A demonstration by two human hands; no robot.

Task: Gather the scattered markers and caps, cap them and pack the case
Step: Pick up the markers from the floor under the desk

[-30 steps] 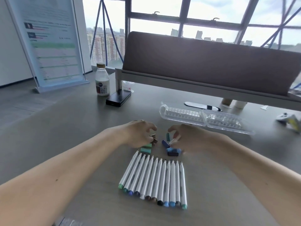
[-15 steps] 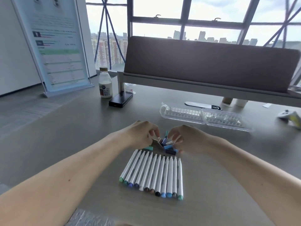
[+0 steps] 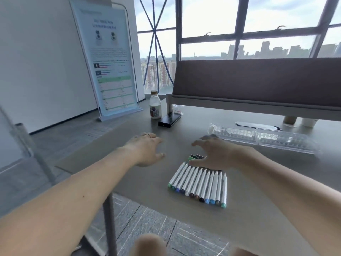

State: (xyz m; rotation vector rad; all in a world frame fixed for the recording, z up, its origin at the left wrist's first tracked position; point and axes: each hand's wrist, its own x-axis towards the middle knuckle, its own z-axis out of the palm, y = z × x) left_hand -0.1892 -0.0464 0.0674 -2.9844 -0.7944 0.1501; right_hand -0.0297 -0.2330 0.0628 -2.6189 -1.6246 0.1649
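On a grey desk (image 3: 258, 200) beside a high-rise window, left to right: a standing sign (image 3: 110, 71); a white bottle (image 3: 155, 106) with a black device (image 3: 169, 120) just beside it at the far edge; left hand (image 3: 145, 150), ring on one finger, palm down, fingers spread and loose, grasping nothing; right hand (image 3: 214, 154) likewise released, fingers straight, spread over a few dark and green caps (image 3: 196, 156), partly hiding them, at the far ends of the white markers (image 3: 199, 182) lined side by side, coloured tips toward the camera; clear case (image 3: 263, 137) lying opened flat farther back at right, apart from the markers.
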